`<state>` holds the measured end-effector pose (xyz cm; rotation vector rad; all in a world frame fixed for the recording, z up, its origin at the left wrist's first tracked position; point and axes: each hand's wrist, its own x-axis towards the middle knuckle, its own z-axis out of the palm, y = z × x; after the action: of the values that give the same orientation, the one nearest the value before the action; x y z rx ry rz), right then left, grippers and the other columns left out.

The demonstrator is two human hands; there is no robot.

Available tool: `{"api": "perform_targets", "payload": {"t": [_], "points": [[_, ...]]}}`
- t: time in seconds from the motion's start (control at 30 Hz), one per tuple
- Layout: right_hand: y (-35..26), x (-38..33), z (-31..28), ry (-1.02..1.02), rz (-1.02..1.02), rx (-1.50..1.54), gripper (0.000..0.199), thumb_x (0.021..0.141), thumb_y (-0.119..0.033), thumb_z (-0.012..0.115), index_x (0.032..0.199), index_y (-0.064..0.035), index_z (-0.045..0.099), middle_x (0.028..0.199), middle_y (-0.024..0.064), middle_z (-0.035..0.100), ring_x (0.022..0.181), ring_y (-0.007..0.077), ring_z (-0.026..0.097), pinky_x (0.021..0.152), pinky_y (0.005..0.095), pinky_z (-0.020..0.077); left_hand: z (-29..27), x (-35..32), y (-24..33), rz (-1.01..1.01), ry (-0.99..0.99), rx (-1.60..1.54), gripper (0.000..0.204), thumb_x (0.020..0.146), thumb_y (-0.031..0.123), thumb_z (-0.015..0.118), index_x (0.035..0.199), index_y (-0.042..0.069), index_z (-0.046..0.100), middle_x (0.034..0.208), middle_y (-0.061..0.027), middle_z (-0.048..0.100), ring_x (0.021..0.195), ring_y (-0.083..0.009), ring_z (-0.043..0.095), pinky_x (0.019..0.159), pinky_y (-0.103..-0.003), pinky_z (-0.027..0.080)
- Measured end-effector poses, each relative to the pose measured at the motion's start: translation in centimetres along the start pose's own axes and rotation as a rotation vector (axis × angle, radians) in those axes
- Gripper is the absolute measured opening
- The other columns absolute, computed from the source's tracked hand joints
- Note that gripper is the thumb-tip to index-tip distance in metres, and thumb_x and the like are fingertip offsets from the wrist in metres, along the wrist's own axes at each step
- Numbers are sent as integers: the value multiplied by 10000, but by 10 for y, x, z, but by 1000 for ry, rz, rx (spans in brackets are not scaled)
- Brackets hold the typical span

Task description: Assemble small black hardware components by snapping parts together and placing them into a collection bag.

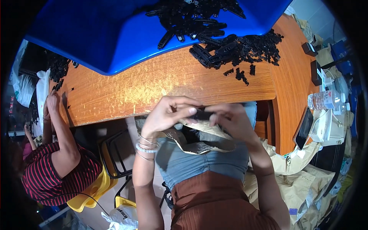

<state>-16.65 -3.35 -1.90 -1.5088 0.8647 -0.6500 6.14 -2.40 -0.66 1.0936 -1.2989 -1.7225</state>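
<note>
Above my lap, just off the table's near edge, my two hands come together over a small black plastic part point(202, 114). My left hand point(167, 115), with several bracelets at the wrist, is closed with thumb and fingers pinching toward the part. From the other side, my right hand point(234, 119) curls its fingers onto the part; motion smears it a little. The part's exact shape is mostly hidden by the fingers. Beneath the hands, an open brown paper bag point(190, 150) sits on my lap, dark inside, with black pieces just visible.
A blue bin point(130, 50) holding black plastic parts point(191, 28) tilts over the wooden table point(153, 88). A pile of black pieces point(237, 50) lies beside it. At right are a phone point(304, 128) and water bottles point(321, 100). A co-worker in stripes point(57, 174) works at left.
</note>
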Motion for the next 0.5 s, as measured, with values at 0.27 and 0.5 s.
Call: {"api": "perform_targets", "payload": {"t": [0.27, 0.5], "points": [[15, 2, -2, 74, -256, -343, 103, 825, -50, 559, 826, 17, 638, 762, 128, 632, 722, 240, 629, 656, 288, 478, -7, 39, 4, 43, 496, 559, 158, 800, 77, 663, 930, -13, 677, 804, -125, 681, 687, -142, 643, 660, -254, 501], [32, 63, -48, 621, -366, -1222, 173, 741, -7, 597, 913, -13, 605, 999, 104, 548, 921, 281, 499, 812, 385, 363, 24, 118, 7, 754, 566, 1122, 406, 698, 113, 714, 1060, -3, 571, 1000, -155, 571, 950, -335, 535, 828, -391, 448]]}}
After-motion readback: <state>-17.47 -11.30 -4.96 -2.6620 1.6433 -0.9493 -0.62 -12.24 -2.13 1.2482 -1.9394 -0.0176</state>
